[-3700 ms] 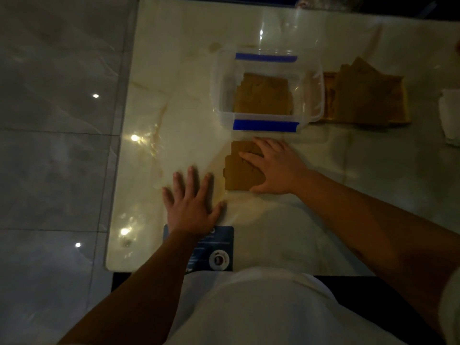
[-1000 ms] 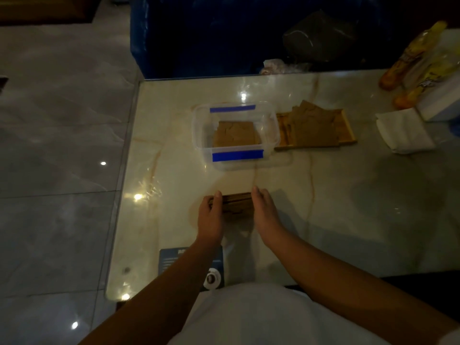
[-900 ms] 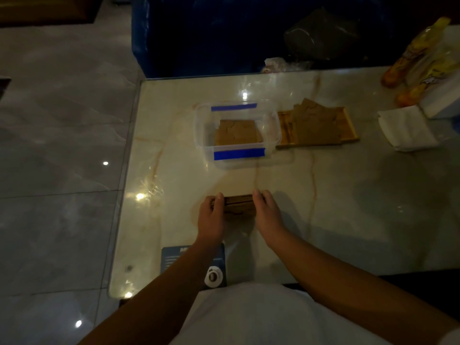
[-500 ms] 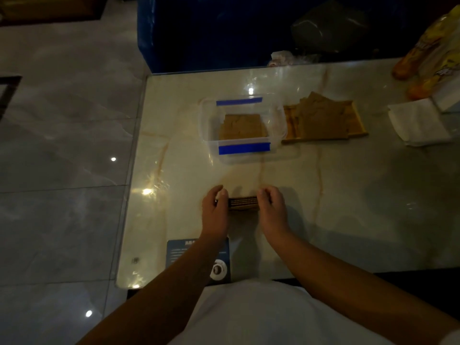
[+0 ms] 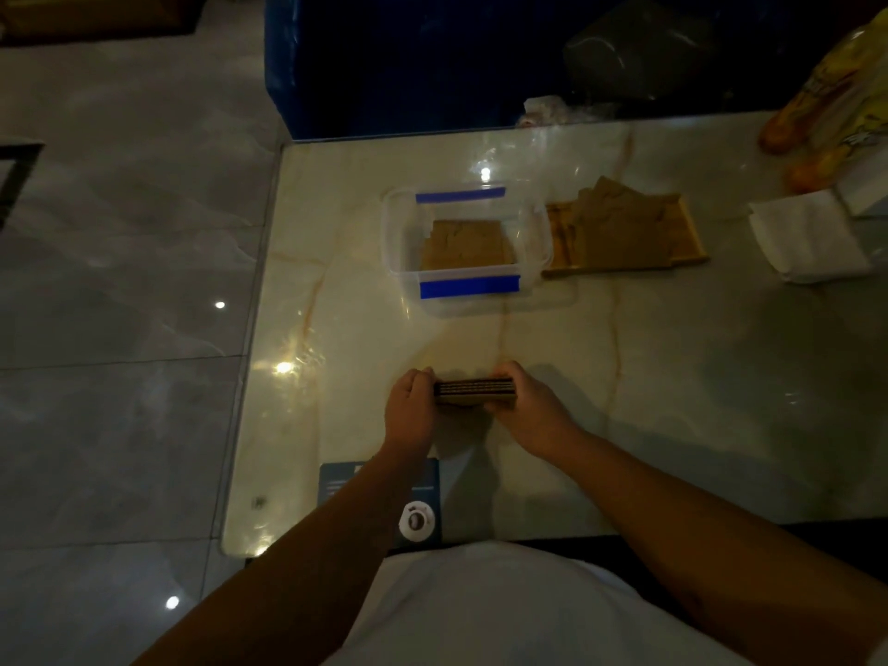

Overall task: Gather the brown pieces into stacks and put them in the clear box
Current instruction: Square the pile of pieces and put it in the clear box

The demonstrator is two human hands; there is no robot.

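Note:
A stack of brown pieces [image 5: 473, 392] stands on edge on the marble table, its layered edges facing up. My left hand [image 5: 411, 408] grips its left end and my right hand [image 5: 526, 406] grips its right end. Farther back sits the clear box [image 5: 399, 233] with blue tape on its near and far rims; brown pieces [image 5: 466, 245] lie flat inside it. Right of the box, a wooden tray [image 5: 689, 233] carries more loose brown pieces [image 5: 620, 223].
A blue card with a round white sticker [image 5: 423, 502] lies at the table's near edge under my left forearm. White napkins [image 5: 807, 242] and yellow packets [image 5: 826, 103] sit at the far right. The table's left edge [image 5: 254, 348] drops to a tiled floor.
Both hands have closed in on the ends of the stack and tipped it up on edge, where earlier it lay flat under my right hand. The camera view has shifted slightly.

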